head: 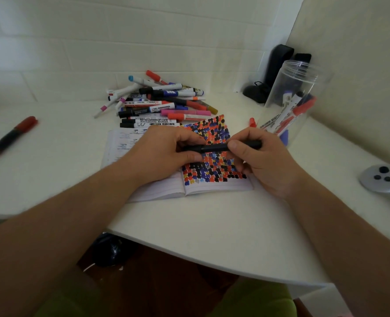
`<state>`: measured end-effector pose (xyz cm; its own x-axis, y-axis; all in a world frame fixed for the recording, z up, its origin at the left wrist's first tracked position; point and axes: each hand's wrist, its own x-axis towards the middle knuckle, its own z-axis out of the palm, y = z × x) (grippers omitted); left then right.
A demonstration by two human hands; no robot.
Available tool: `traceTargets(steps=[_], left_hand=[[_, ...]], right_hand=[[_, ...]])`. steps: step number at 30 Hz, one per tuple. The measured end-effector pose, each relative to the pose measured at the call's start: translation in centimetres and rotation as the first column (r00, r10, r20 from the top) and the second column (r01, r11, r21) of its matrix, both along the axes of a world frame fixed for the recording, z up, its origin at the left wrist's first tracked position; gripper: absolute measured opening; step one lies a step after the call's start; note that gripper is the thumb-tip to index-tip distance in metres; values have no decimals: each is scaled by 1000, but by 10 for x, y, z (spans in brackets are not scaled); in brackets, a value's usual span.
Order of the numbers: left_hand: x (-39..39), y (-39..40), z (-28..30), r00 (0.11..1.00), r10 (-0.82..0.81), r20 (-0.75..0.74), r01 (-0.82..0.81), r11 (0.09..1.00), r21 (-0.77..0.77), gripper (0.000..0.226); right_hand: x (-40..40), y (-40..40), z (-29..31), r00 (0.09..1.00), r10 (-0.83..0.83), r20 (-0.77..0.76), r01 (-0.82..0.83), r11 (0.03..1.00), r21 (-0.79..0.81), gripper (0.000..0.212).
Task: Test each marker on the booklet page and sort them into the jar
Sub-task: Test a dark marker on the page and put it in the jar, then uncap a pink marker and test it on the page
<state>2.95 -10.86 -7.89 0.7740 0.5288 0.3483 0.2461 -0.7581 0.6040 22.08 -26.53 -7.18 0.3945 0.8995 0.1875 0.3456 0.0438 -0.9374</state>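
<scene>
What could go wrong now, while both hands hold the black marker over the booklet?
1. The left hand and right hand grip the black marker at opposite ends; a hard pull might stain fingers or the booklet.
2. The jar stands beside the right hand; an elbow swing may tip it.

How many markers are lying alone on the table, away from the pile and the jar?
1: the red and black marker lies alone at the table's far left. The black marker is held in both hands, not lying. Others may be hidden.
</scene>
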Motion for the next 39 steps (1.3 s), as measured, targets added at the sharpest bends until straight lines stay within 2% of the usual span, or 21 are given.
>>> traceTargets(steps=[6, 12, 16, 21, 23, 25, 28, 32, 36, 39], left_hand=[[7, -1, -1, 997, 77, 33, -77, 997, 2, 33], [5, 1, -3, 996, 65, 64, -65, 998, 10, 33], [2, 1, -3, 998, 50, 46, -51, 998, 28, 32], [3, 3, 1, 998, 23, -57, -13, 986, 167, 28], [2, 7, 6, 995, 35, -97, -14, 977, 213, 30], [-4, 15, 13, 994, 73, -80, -52, 968, 247, 31], [-31, 35, 28, 981, 195, -26, -180, 942, 285, 21], [-85, 75, 44, 892, 449, -55, -401, 842, 360, 21], [-144, 106, 46, 710, 691, -140, -598, 695, 399, 25], [-178, 117, 34, 571, 796, -203, -654, 590, 474, 29]], right_hand=[[-6, 7, 0, 992, -14, 125, 12, 1000, 14, 17], [-5, 9, -3, 997, 4, 82, -3, 1000, -10, 22], [-7, 7, -2, 990, 21, 137, -12, 998, -66, 23], [-15, 11, -9, 920, -17, 392, 71, 990, -123, 26], [-20, 12, -10, 895, -24, 445, 78, 992, -103, 21], [-22, 11, -10, 889, -29, 457, 67, 996, -67, 20], [-23, 11, -13, 825, -75, 560, 120, 992, -44, 33], [-22, 17, -16, 664, -108, 740, 157, 988, 3, 32], [-19, 22, -14, 693, -156, 704, 190, 981, 31, 38], [-17, 22, -16, 715, -137, 686, 189, 982, -2, 43]])
